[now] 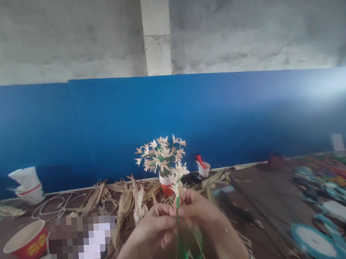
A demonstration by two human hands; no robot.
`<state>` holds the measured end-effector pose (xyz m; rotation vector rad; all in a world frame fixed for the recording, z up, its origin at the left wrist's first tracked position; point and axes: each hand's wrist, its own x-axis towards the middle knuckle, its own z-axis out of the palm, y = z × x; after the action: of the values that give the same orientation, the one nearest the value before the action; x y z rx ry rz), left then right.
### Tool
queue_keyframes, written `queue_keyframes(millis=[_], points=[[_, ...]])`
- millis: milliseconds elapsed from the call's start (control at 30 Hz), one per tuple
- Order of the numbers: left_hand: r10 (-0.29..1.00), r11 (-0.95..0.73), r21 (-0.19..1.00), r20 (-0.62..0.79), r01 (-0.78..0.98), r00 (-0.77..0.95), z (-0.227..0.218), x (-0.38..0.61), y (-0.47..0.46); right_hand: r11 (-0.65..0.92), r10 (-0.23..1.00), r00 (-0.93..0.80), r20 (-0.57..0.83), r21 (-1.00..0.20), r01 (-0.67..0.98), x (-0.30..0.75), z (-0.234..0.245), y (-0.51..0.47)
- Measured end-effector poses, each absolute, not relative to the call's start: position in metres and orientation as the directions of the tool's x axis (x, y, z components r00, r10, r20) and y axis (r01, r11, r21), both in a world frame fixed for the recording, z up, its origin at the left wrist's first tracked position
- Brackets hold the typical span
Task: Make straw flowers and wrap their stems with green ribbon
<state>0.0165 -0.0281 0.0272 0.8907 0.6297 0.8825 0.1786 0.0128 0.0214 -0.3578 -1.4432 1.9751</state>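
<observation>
Between my two hands stands an artificial flower stem (177, 203), wrapped in green near its top, with pale cream petals (179, 173) that look like dried husk. My left hand (160, 225) pinches the stem from the left with thumb and fingers. From the right, my right hand (199, 209) has its fingers closed on the same stem, slightly higher. A green strip (184, 256) hangs below the hands, blurred at the bottom edge. Just behind, a bunch of similar flowers (162, 155) sits in a red and white cup (166, 187).
Dried corn husks (124, 199) spread along the table's back, before a blue panel (131, 116). At left are a red paper bowl (26, 241) and white cups (29, 187). A small white cup (204, 169) holds something red. A blue-edged spool (312, 242) lies front right.
</observation>
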Motion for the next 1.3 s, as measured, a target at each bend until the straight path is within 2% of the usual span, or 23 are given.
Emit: queue_keyframes(millis=[167,300,467,533,700,800,900,1000,1167,1233,1300], points=[[0.885,0.241,0.926,-0.087,-0.291,0.457,0.036,0.017,-0.034,-0.223,0.632,-0.764,0.125,-0.915,-0.335,0.177,0.024,0.011],[0.954,0.027,0.997,-0.006,-0.065,0.301,0.044,0.021,-0.04,-0.227,0.639,-0.761,0.11,-0.918,-0.324,0.178,0.025,0.013],[0.96,-0.196,0.965,0.153,0.175,0.235,0.047,0.019,-0.045,-0.234,0.655,-0.75,0.089,-0.92,-0.314,0.182,0.022,0.014],[0.963,-0.161,0.969,0.113,0.186,0.244,0.046,0.018,-0.044,-0.238,0.643,-0.762,0.082,-0.924,-0.3,0.182,0.022,0.014],[0.936,0.18,0.983,-0.179,0.023,0.302,0.041,0.021,-0.04,-0.244,0.603,-0.792,0.091,-0.925,-0.292,0.182,0.02,0.016],[0.922,0.253,0.956,-0.191,-0.149,0.337,0.042,0.024,-0.04,-0.243,0.591,-0.799,0.112,-0.919,-0.309,0.184,0.02,0.017],[0.902,0.239,0.947,-0.135,-0.215,0.41,0.043,0.023,-0.04,-0.232,0.579,-0.805,0.132,-0.919,-0.318,0.185,0.022,0.017],[0.901,0.18,0.965,-0.083,-0.191,0.426,0.043,0.02,-0.04,-0.22,0.569,-0.812,0.13,-0.927,-0.303,0.185,0.022,0.016],[0.936,0.093,0.994,-0.107,0.057,0.335,0.048,0.021,-0.043,-0.219,0.61,-0.785,0.105,-0.93,-0.295,0.184,0.022,0.016],[0.956,0.023,0.988,-0.066,0.152,0.286,0.052,0.021,-0.046,-0.217,0.633,-0.769,0.092,-0.932,-0.29,0.185,0.022,0.016],[0.96,-0.044,0.984,-0.006,0.173,0.279,0.054,0.021,-0.049,-0.223,0.631,-0.773,0.067,-0.939,-0.263,0.185,0.021,0.017]])
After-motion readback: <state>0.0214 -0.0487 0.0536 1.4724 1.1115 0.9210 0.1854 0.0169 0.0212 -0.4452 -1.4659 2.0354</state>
